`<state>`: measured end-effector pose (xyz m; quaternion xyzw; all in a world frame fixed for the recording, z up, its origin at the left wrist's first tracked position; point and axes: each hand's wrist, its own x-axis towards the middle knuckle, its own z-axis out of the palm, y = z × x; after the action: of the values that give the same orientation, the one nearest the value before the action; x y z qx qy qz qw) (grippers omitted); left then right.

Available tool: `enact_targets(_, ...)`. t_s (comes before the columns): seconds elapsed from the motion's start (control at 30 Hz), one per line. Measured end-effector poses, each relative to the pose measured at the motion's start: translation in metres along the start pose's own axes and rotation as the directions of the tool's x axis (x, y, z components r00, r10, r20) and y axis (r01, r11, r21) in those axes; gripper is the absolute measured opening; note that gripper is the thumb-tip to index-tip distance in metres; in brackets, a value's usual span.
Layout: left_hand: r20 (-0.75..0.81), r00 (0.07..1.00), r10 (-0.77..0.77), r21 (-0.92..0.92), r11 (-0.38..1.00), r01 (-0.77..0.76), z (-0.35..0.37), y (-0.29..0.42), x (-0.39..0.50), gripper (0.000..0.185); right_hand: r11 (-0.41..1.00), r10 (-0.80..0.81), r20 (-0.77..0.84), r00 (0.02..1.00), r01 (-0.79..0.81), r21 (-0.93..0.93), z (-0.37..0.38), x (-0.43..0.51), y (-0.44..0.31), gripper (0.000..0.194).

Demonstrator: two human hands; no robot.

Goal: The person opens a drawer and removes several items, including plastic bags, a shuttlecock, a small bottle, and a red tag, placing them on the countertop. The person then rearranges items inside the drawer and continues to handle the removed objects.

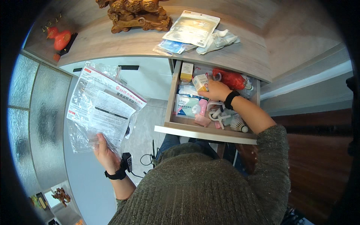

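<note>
My left hand (105, 154) grips the lower edge of a clear zip bag (101, 107) with printed papers inside, held up at the left. In the pulled-out drawer (208, 132) at the right, my right hand (215, 89) has its fingers on a small white and yellow box (200, 82). A similar box (186, 71) stands in the drawer's back left corner. Behind my right hand lies a red plastic bag (229, 78). Nearer the drawer front are a green and white packet (187, 105), pink pieces (202, 119), a white plastic pronged item (219, 116) and a shuttlecock (239, 125).
On the wooden shelf above the drawer lie a white pouch (192, 28), a blue and clear packet (175, 46) and a crumpled white cloth or glove (218, 42). A carved wooden figure (137, 17) and a red gourd ornament (62, 39) stand farther left. Textured glass lines the left side.
</note>
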<state>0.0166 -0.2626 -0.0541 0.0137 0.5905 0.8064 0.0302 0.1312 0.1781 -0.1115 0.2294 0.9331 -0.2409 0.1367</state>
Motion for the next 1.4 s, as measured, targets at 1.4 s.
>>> enact_targets(1.4,0.024,1.0,0.018,-0.061,0.998,-0.017,-0.003,-0.012,0.01,0.032,0.899,-0.402,0.114,0.909,0.415,-0.142,0.029,-0.012,-0.027,0.038)
